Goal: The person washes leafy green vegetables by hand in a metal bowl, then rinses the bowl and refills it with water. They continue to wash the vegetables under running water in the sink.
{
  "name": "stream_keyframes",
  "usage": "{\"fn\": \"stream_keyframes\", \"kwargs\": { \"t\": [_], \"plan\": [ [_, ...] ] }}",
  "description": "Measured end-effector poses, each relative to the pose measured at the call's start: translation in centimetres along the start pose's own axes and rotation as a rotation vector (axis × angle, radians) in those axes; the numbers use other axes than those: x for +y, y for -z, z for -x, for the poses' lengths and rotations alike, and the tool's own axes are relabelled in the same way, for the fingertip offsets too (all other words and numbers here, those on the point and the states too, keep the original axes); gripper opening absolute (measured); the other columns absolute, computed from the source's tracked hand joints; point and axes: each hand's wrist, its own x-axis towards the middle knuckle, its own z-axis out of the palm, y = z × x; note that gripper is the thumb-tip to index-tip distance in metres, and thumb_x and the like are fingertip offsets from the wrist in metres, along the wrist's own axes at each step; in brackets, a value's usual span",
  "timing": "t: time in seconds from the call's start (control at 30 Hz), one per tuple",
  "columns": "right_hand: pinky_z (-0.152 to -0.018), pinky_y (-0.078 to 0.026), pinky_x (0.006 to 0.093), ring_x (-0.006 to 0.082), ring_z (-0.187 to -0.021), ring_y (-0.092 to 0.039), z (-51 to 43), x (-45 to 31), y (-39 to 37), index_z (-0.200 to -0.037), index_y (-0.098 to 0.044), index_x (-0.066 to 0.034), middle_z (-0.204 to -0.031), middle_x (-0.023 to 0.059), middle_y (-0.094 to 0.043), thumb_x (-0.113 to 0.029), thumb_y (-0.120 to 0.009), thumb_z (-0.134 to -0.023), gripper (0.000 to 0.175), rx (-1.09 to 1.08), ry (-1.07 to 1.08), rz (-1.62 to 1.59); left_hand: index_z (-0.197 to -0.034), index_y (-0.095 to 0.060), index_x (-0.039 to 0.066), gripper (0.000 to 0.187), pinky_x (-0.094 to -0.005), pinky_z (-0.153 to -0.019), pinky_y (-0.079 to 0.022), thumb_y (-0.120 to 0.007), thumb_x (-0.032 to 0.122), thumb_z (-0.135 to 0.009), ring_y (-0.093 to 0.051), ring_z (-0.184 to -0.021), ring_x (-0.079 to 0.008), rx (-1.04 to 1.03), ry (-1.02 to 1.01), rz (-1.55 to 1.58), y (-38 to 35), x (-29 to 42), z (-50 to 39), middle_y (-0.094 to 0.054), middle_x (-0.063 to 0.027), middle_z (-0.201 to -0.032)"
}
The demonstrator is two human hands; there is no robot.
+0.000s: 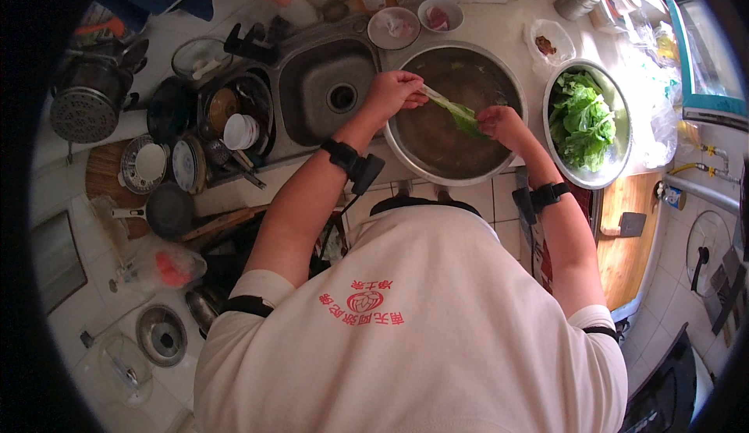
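Observation:
Over a wide metal basin of water [450, 152], a long green leaf [447, 105] is stretched between my two hands. My left hand [398, 92] pinches its pale stalk end above the basin's left side. At the leafy end, my right hand [497, 123] has its fingers closed on the green part. The water looks brownish, with small bits of leaf floating near the far rim. To the right stands a second metal bowl [624, 134], heaped with leafy greens [582, 120] of the same kind.
Left of the basin is a sink [298, 105], then a rack of dishes [243, 131]. Behind the basin stand two bowls, one with meat [437, 19], the other [393, 26] with pale contents. A cleaver [632, 224] lies on a wooden board [629, 269] at right.

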Motion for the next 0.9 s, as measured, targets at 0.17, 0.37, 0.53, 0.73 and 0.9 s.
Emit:
{"fn": "stream_keyframes", "kwargs": {
  "t": [0.17,0.37,0.53,0.73,0.9],
  "plan": [
    [-0.079,-0.053,0.0305,0.0178,-0.090,-0.065,0.2,0.2,-0.3,-0.110,-0.068,0.0031,-0.098,0.0091,-0.070,0.001,-0.072,-0.079,0.032,-0.026,0.024,-0.044,-0.117,-0.062,-0.001,0.025,-0.0276,-0.073,-0.059,-0.058,0.017,-0.100,-0.073,-0.089,-0.0199,-0.019,-0.030,0.028,-0.2,0.7,0.1,-0.071,-0.0119,-0.103],
    [-0.082,-0.053,0.0318,0.0195,-0.095,-0.066,0.7,0.0,0.0,-0.115,-0.067,0.0041,-0.107,0.0116,-0.070,0.006,-0.069,-0.076,0.039,-0.034,0.021,-0.068,-0.118,-0.060,-0.001,0.025,-0.0261,-0.072,-0.059,-0.055,0.016,-0.101,-0.074,-0.087,-0.0203,0.009,-0.089,0.069,0.0,1.8,0.2,-0.071,-0.0131,-0.103],
    [-0.086,-0.052,0.0319,0.0194,-0.098,-0.065,0.4,0.5,0.1,-0.119,-0.064,0.0045,-0.110,0.0108,-0.069,0.009,-0.064,-0.074,0.045,-0.023,0.049,-0.136,-0.119,-0.059,-0.001,0.024,-0.0255,-0.071,-0.060,-0.054,0.015,-0.101,-0.074,-0.087,-0.0210,0.003,-0.130,0.063,0.3,2.7,0.6,-0.070,-0.0137,-0.105],
    [-0.089,-0.049,0.0319,0.0189,-0.100,-0.063,1.2,-0.6,-0.3,-0.120,-0.063,0.0058,-0.109,0.0112,-0.069,-0.001,-0.065,-0.080,0.040,-0.043,0.140,-0.211,-0.118,-0.058,-0.002,0.022,-0.0258,-0.072,-0.060,-0.052,0.011,-0.102,-0.074,-0.088,-0.0210,-0.021,-0.158,0.045,0.5,3.0,0.5,-0.070,-0.0139,-0.108],
    [-0.083,-0.051,0.0329,0.0194,-0.092,-0.065,1.9,-3.7,-2.1,-0.118,-0.065,0.0030,-0.104,0.0139,-0.070,-0.016,-0.070,-0.087,0.037,0.123,0.245,0.072,-0.118,-0.058,-0.001,0.020,-0.0272,-0.077,-0.060,-0.054,0.010,-0.102,-0.073,-0.091,-0.0204,-0.077,-0.177,0.042,0.4,2.9,0.6,-0.070,-0.0145,-0.110]
  ]
}}
